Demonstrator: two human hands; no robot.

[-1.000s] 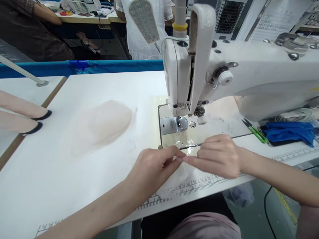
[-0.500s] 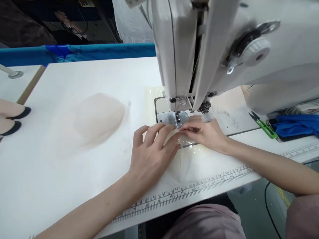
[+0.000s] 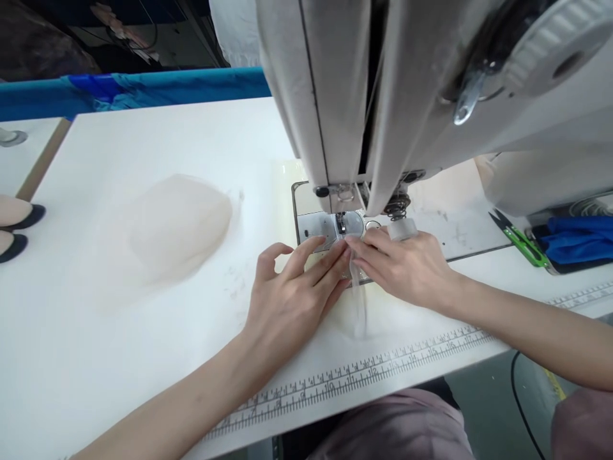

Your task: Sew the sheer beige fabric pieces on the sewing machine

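Note:
A thin, translucent strip of fabric (image 3: 358, 306) hangs from between my hands over the sewing machine's plate toward the table's front edge. My left hand (image 3: 297, 287) has its thumb and forefinger pressed together on the strip just in front of the presser foot (image 3: 341, 223), its other fingers bent and apart. Close against it, my right hand (image 3: 402, 265) pinches the strip's top end with thumb and fingertips. The fingers hide most of the pinched part. Above both hands rises the white sewing machine (image 3: 330, 96).
A sheer, pale fabric piece (image 3: 179, 223) lies flat on the white table (image 3: 143, 358) at left. Green-handled thread snips (image 3: 522, 239) and a blue cloth (image 3: 579, 239) are at right. A printed ruler (image 3: 352, 380) runs along the front edge. Another person's fingers (image 3: 14, 227) show at far left.
The view has come closer to the machine. My right fingers have flattened down onto the strip, and the left fingertips have slid nearer them. The hanging strip looks narrower and more gathered.

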